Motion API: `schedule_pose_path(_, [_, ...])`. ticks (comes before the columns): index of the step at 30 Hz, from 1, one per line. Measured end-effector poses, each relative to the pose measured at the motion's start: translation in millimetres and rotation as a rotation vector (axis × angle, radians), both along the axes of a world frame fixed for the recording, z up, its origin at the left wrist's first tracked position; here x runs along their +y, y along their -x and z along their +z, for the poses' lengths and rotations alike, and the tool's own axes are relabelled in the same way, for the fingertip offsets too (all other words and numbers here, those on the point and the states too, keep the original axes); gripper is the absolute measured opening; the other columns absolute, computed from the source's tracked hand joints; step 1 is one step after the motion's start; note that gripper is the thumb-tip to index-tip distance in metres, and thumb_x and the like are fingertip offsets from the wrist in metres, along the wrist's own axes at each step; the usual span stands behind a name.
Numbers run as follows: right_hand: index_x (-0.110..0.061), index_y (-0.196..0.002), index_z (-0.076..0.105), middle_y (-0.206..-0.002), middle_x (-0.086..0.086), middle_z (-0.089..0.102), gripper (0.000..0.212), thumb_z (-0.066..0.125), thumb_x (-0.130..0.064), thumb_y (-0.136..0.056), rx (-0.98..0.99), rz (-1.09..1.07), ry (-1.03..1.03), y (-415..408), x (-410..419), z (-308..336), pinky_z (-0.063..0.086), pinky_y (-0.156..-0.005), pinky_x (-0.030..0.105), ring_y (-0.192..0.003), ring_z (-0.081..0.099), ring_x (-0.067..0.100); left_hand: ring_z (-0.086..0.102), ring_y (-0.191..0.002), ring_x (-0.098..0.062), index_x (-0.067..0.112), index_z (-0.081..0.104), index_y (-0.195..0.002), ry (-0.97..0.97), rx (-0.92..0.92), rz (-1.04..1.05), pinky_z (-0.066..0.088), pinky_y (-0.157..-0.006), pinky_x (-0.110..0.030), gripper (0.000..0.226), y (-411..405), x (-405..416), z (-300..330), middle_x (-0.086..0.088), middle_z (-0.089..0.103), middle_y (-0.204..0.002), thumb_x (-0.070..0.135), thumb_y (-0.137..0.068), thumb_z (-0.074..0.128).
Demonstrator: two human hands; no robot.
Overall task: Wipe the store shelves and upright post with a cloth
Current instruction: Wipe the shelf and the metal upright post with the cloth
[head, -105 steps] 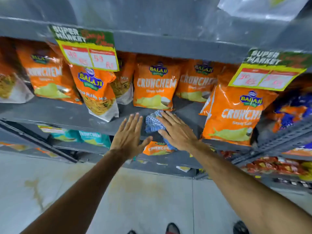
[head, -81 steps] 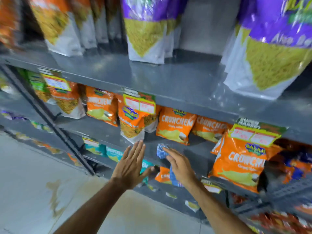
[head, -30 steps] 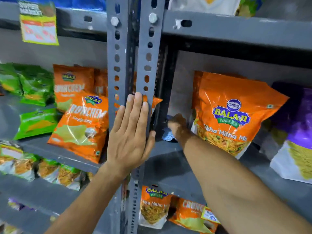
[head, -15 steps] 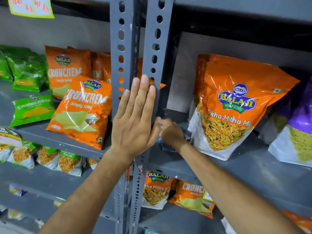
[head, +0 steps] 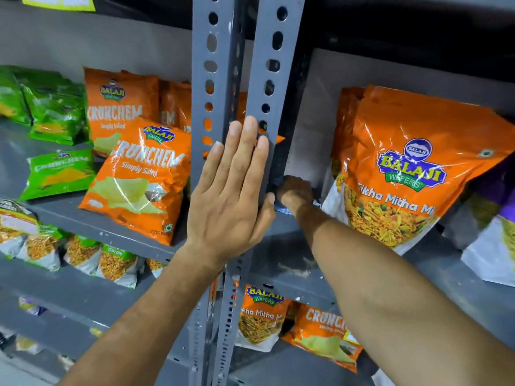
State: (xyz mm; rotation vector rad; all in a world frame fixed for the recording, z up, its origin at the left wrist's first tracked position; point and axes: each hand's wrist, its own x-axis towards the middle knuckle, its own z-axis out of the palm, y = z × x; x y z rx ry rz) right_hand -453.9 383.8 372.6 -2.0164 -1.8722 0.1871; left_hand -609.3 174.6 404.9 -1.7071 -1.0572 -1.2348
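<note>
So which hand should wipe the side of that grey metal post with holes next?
The right hand, probably. It is tucked behind the grey perforated metal post with the blue cloth barely visible beneath it. The left hand lies flat and empty against the post's front.

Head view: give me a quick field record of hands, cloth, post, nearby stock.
left hand: open, flat against the grey perforated steel upright post
right hand: behind the post at shelf level, closed on the blue cloth, mostly hidden
grey metal shelf: bare patch, scuffed, below the right forearm
big orange Tikha Mitha snack bag: upright, right of the right hand
orange Crunchem crisp bag: leaning, left of the post
</note>
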Motion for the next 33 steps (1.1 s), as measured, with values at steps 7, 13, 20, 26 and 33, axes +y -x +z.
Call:
schedule_pose_path(7, [-0.022, -0.102, 0.066, -0.105, 0.003, 0.067, 0.024, 0.044, -0.030, -0.094, -0.065, 0.303, -0.002, 12.7, -78.0, -5.2, 0.048, -0.076, 0.037, -0.097, 0.065, 0.026, 0.001, -0.160, -0.030, -0.004, 0.014, -0.160, 0.018, -0.015, 0.000, 0.007, -0.131, -0.047, 0.080, 0.2, -4.1, 1.8, -0.020, 0.010, -0.166, 0.024, -0.099, 0.058])
schedule_pose_path(13, [-0.031, -0.129, 0.062, -0.140, -0.001, 0.062, 0.034, 0.049, -0.017, -0.101, -0.087, 0.629, -0.093, -23.9, -185.8, -2.6, 0.048, -0.098, 0.036, -0.124, 0.060, 0.025, 0.002, -0.160, -0.031, -0.004, 0.013, -0.161, 0.016, -0.009, 0.002, 0.008, -0.132, -0.049, 0.076, -0.3, -4.6, 2.4, -0.021, 0.010, -0.167, 0.027, -0.103, 0.051])
schedule_pose_path(20, [-0.029, -0.130, 0.066, -0.133, -0.013, 0.066, 0.037, 0.052, -0.008, -0.103, 0.284, 0.737, -0.073, -61.0, -196.2, 10.3, 0.043, -0.103, 0.018, -0.123, 0.057, -0.001, 0.000, -0.161, -0.030, -0.002, 0.011, -0.162, 0.026, -0.001, 0.014, 0.007, -0.132, -0.048, 0.076, 0.3, -4.6, 1.9, -0.021, 0.008, -0.168, 0.027, -0.103, 0.051])
schedule_pose_path(26, [-0.017, -0.132, 0.061, -0.140, 0.010, 0.059, 0.035, 0.039, -0.013, -0.104, -0.053, 0.617, -0.073, -3.8, -148.7, 4.9, 0.041, -0.105, 0.038, -0.130, 0.051, 0.030, 0.001, -0.161, -0.031, -0.004, 0.016, -0.161, 0.046, -0.004, 0.014, 0.007, -0.132, -0.049, 0.076, 0.0, -7.3, 3.1, -0.024, 0.010, -0.168, 0.026, -0.102, 0.054])
schedule_pose_path(33, [-0.037, -0.140, 0.053, -0.153, -0.004, 0.049, 0.039, 0.045, -0.022, -0.105, -0.172, 0.811, -0.121, -31.0, -206.8, 0.3, 0.043, -0.104, 0.035, -0.137, 0.046, 0.021, 0.002, -0.160, -0.032, -0.006, 0.017, -0.160, 0.079, -0.031, 0.019, 0.007, -0.132, -0.050, 0.075, -2.2, -12.7, 4.3, -0.031, 0.017, -0.168, 0.021, -0.101, 0.055])
